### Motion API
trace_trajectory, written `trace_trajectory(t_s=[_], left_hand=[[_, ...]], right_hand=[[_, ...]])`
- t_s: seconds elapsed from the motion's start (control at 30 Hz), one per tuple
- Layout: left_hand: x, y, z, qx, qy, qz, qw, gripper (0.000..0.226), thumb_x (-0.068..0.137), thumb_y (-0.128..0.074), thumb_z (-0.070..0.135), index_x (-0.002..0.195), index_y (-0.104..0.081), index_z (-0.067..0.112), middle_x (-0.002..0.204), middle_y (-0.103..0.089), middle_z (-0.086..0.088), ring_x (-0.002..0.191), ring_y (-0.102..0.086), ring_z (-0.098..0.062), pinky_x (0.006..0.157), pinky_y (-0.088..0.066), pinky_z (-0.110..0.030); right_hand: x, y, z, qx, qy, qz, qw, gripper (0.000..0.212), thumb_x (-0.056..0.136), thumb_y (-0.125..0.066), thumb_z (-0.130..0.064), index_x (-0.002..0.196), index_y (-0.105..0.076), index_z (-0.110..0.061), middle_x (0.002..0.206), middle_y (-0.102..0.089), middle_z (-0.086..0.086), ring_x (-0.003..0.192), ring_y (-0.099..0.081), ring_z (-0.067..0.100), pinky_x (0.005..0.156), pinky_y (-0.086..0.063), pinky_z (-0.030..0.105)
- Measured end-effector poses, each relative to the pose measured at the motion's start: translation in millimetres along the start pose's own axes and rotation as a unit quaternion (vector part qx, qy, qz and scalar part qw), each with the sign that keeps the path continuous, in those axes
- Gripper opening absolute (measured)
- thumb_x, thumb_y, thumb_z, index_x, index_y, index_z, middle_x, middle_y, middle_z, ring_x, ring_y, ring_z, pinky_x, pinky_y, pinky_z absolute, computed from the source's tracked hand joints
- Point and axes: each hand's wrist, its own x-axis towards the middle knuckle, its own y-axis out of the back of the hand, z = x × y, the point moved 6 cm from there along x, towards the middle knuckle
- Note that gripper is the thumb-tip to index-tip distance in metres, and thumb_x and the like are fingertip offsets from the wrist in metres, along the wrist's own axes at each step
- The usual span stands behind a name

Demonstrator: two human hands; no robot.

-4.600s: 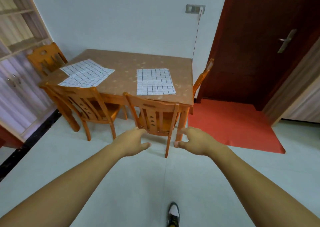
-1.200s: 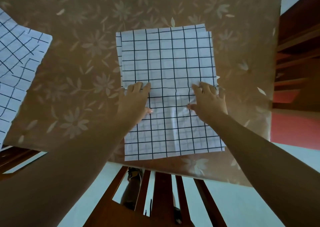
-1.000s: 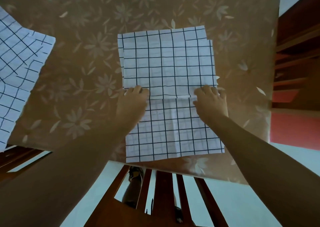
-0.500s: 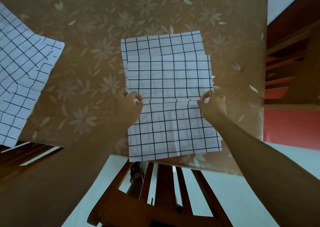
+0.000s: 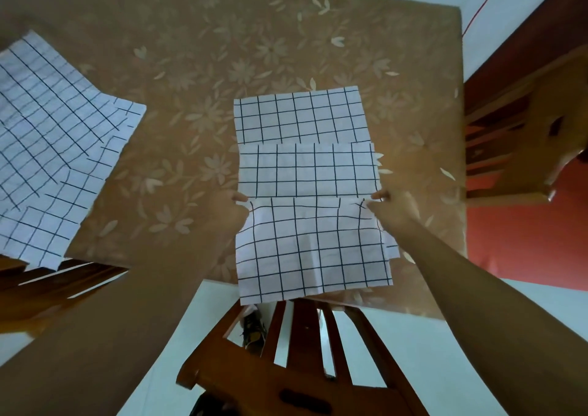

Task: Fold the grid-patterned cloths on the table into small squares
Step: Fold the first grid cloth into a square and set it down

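A white cloth with a dark grid (image 5: 305, 167) lies on the brown flowered table (image 5: 197, 65), right in front of me. My left hand (image 5: 227, 212) pinches its left side and my right hand (image 5: 389, 209) pinches its right side. Between them the top layer is lifted into a fold, and its near part hangs down over the table's front edge. The far strip of the cloth lies flat. A second grid cloth (image 5: 54, 148) lies spread and rumpled at the table's left.
A wooden chair back (image 5: 286, 361) stands directly below me against the table's front edge. Another chair (image 5: 525, 129) stands at the table's right side, over red flooring (image 5: 521, 244). A further chair (image 5: 47, 288) sits at the lower left.
Both hands went from lying flat on the cloth to pinching its side edges, then drew the top layer up and towards me. More of the far strip shows now.
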Motion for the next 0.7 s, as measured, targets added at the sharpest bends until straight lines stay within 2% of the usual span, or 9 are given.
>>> trace_trajectory(t_s=[0.07, 0.13, 0.27, 0.37, 0.43, 0.5, 0.53, 0.63, 0.7], left_hand=[[-9, 5, 5, 0.038, -0.028, -0.016, 0.999, 0.023, 0.086, -0.063, -0.003, 0.099, -0.071, 0.015, 0.085, -0.064, -0.008, 0.066, -0.057, -0.020, 0.060, -0.045, -0.027], [-16, 9, 9, 0.061, -0.046, -0.016, 0.997, 0.023, 0.086, -0.062, -0.003, 0.096, -0.071, 0.016, 0.088, -0.068, -0.008, 0.071, -0.060, -0.021, 0.065, -0.047, -0.030], [-28, 12, 15, 0.062, -0.068, -0.018, 0.996, 0.019, 0.089, -0.065, 0.002, 0.103, -0.068, 0.015, 0.080, -0.062, 0.000, 0.064, -0.058, -0.016, 0.055, -0.047, -0.025], [-30, 10, 8, 0.013, -0.047, -0.008, 0.999, 0.016, 0.090, -0.069, 0.004, 0.105, -0.066, 0.009, 0.079, -0.060, -0.002, 0.060, -0.052, -0.010, 0.046, -0.042, -0.013], [-31, 11, -2, -0.030, -0.002, 0.011, 0.999, 0.014, 0.090, -0.070, 0.009, 0.103, -0.066, 0.007, 0.086, -0.062, -0.007, 0.064, -0.052, -0.012, 0.053, -0.043, -0.019], [-32, 9, -12, -0.092, 0.057, 0.014, 0.994, 0.009, 0.092, -0.068, 0.008, 0.099, -0.062, 0.007, 0.086, -0.057, -0.008, 0.066, -0.049, -0.014, 0.059, -0.041, -0.024], [-33, 9, -15, -0.121, 0.087, 0.006, 0.989, 0.009, 0.092, -0.067, 0.004, 0.097, -0.061, 0.008, 0.086, -0.055, -0.007, 0.067, -0.048, -0.014, 0.062, -0.042, -0.025], [-34, 8, -23, -0.132, 0.136, -0.032, 0.981, 0.023, 0.089, -0.065, -0.008, 0.092, -0.061, 0.014, 0.100, -0.059, -0.009, 0.070, -0.049, -0.013, 0.064, -0.044, -0.026], [-39, 12, -21, -0.153, 0.120, -0.031, 0.980, 0.030, 0.085, -0.065, -0.013, 0.101, -0.063, 0.012, 0.108, -0.061, -0.012, 0.076, -0.053, -0.016, 0.060, -0.042, -0.026]], right_hand=[[-9, 3, -4, -0.044, 0.021, -0.014, 0.999, 0.013, 0.094, -0.066, -0.020, 0.103, -0.071, -0.013, 0.082, -0.069, 0.008, 0.063, -0.063, 0.024, 0.053, -0.049, 0.028], [-18, 6, -9, -0.079, 0.044, -0.016, 0.996, 0.012, 0.096, -0.061, -0.019, 0.100, -0.071, -0.015, 0.090, -0.070, 0.007, 0.078, -0.068, 0.028, 0.061, -0.052, 0.029], [-26, 10, -13, -0.085, 0.068, -0.023, 0.994, 0.014, 0.093, -0.062, -0.025, 0.102, -0.071, -0.022, 0.108, -0.071, 0.001, 0.098, -0.066, 0.023, 0.099, -0.052, 0.045], [-31, 10, -9, -0.073, 0.064, -0.025, 0.995, 0.019, 0.097, -0.059, -0.027, 0.108, -0.070, -0.017, 0.109, -0.066, 0.002, 0.092, -0.065, 0.024, 0.086, -0.057, 0.042], [-30, 11, -7, -0.064, 0.063, -0.005, 0.996, 0.022, 0.098, -0.054, -0.024, 0.109, -0.068, -0.012, 0.107, -0.066, 0.005, 0.075, -0.061, 0.020, 0.067, -0.054, 0.033], [-29, 10, -3, -0.083, 0.056, -0.001, 0.995, 0.024, 0.099, -0.053, -0.020, 0.115, -0.067, -0.010, 0.112, -0.063, 0.008, 0.070, -0.059, 0.018, 0.058, -0.048, 0.028], [-31, 8, -2, -0.109, 0.058, -0.013, 0.992, 0.025, 0.099, -0.054, -0.021, 0.119, -0.066, -0.011, 0.118, -0.060, 0.009, 0.075, -0.061, 0.020, 0.060, -0.050, 0.029], [-33, -3, 2, -0.235, 0.065, -0.064, 0.968, 0.034, 0.097, -0.055, -0.032, 0.128, -0.062, -0.018, 0.141, -0.047, 0.013, 0.103, -0.060, 0.026, 0.088, -0.056, 0.041], [-43, -5, -11, -0.267, 0.079, -0.055, 0.959, 0.034, 0.099, -0.051, -0.033, 0.129, -0.061, -0.022, 0.140, -0.049, 0.011, 0.114, -0.058, 0.029, 0.096, -0.053, 0.044]])
